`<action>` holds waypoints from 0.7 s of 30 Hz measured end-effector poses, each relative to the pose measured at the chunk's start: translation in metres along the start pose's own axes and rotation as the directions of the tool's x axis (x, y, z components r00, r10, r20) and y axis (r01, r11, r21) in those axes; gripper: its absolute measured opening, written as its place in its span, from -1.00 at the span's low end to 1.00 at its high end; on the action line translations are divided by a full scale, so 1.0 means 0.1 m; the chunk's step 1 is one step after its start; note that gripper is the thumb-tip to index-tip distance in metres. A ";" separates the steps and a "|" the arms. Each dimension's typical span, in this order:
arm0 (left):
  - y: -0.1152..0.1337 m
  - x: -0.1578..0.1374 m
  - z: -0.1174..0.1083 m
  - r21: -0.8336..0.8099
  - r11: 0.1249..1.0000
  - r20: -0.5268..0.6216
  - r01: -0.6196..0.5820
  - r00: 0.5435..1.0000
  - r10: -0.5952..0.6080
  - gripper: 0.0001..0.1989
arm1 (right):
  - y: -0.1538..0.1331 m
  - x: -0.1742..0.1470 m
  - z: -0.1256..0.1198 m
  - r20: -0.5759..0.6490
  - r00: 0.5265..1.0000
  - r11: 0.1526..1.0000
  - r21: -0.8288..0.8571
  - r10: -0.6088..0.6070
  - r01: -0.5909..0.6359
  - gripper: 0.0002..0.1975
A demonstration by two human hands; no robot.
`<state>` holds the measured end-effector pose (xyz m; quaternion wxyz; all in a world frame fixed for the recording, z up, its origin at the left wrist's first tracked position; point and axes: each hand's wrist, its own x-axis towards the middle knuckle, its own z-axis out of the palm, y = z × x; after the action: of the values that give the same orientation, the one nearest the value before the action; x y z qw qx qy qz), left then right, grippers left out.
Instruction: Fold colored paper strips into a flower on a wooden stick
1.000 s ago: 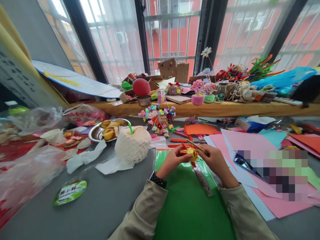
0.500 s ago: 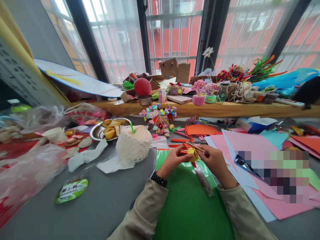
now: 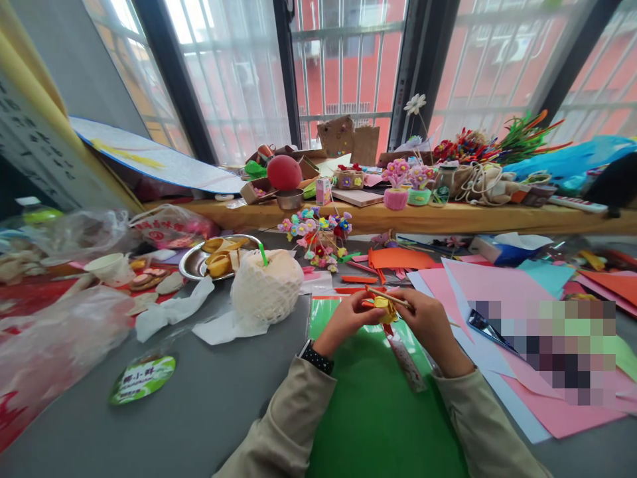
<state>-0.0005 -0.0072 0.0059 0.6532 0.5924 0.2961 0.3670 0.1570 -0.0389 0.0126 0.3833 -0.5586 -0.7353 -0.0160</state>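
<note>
A grey bench stretches before me, a green mat lying on it. Left of the mat sits a white fruit in a foam net. Over the mat's far end, the right hand has its fingers clamped on a thin stick; the left hand has its fingers pinched on a small yellow piece, between the 2 hands.

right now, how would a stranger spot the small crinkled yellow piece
Find the glossy green rectangular mat. Over its far end, between the left hand and right hand, is the small crinkled yellow piece. Its yellow separates it from the thin tan stick alongside.
</note>
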 end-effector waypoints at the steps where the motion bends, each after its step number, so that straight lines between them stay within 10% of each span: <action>1: -0.01 0.00 0.00 -0.007 1.000 -0.001 -0.007 1.000 0.007 -0.61 | 0.00 0.00 0.00 -0.006 1.000 1.000 -0.007 -0.003 0.003 -0.83; 21: 0.06 0.00 0.02 -0.139 0.990 -0.171 -0.037 0.985 0.013 -0.59 | -0.02 -0.01 -0.03 -0.022 0.994 0.987 0.120 -0.109 0.111 -0.69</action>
<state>0.0002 -0.0082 0.0124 0.6615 0.5148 0.3161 0.4444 0.1570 -0.0422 0.0148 0.4208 -0.4927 -0.7617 0.0032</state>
